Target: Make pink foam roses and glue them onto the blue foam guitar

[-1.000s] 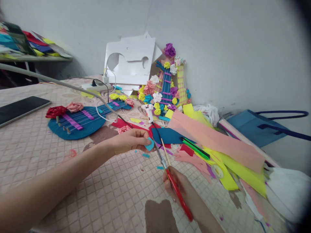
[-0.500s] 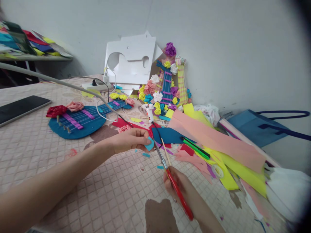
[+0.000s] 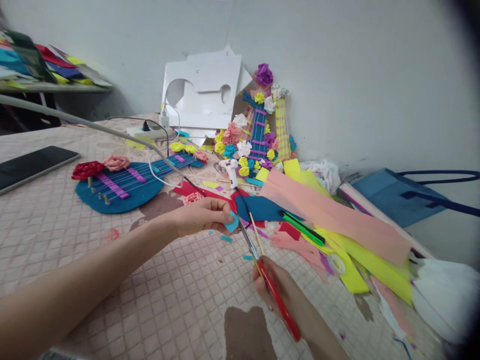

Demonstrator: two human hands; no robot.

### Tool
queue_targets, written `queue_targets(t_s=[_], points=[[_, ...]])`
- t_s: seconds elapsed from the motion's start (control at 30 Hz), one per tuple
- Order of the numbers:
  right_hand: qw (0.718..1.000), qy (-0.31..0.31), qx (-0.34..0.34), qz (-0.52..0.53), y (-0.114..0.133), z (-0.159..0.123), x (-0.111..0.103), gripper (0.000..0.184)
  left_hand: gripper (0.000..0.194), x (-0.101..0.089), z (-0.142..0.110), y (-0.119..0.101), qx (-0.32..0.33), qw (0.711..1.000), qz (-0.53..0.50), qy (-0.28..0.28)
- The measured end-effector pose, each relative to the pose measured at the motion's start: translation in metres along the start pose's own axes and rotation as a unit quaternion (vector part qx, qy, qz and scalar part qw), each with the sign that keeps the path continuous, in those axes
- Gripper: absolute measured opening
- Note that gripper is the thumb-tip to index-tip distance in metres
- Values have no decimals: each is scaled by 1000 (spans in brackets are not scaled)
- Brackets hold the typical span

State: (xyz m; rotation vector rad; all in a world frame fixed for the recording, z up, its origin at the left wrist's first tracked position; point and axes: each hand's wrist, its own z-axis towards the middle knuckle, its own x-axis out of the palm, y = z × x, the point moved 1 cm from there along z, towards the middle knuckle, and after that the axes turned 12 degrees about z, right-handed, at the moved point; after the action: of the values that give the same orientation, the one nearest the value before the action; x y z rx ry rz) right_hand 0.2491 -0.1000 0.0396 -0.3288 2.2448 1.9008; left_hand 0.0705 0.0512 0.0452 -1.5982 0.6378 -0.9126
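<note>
My left hand pinches a small light-blue piece of paper between thumb and fingers. My right hand is closed around red-handled scissors, seen nearly edge-on. Their metal blades point up and left, with the tips at the blue piece's right edge; whether they are cutting into it I cannot tell. A thin wooden stick shows just beside the blades, its lower end near my right hand. Tiny blue scraps lie on the table below the hands.
A blue paper guitar with roses lies left, near a phone. Behind my hands stands a white glue gun, its cord trailing. To the right are a green cutter, tape and pink paper. Flower-covered guitars lean on the wall.
Almost nothing differs. The view has shifted very slightly; both hands keep their hold on the blue paper and the scissors, in nearly the same place.
</note>
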Motion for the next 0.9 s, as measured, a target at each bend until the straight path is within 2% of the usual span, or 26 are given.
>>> queue_targets(t_s=[0.33, 0.57, 0.77, 0.9], points=[[1000, -3, -3, 15, -3, 0, 1, 37, 21, -1, 0, -2, -8, 1000, 12, 2], [1000, 0, 2, 1, 1, -2, -1, 32, 19, -2, 0, -2, -8, 1000, 16, 14], [999, 19, 24, 16, -11, 1, -5, 25, 18, -5, -1, -3, -23, 999, 17, 27], [998, 15, 35, 53, -13, 3, -6, 28, 21, -6, -2, -5, -26, 999, 15, 34]])
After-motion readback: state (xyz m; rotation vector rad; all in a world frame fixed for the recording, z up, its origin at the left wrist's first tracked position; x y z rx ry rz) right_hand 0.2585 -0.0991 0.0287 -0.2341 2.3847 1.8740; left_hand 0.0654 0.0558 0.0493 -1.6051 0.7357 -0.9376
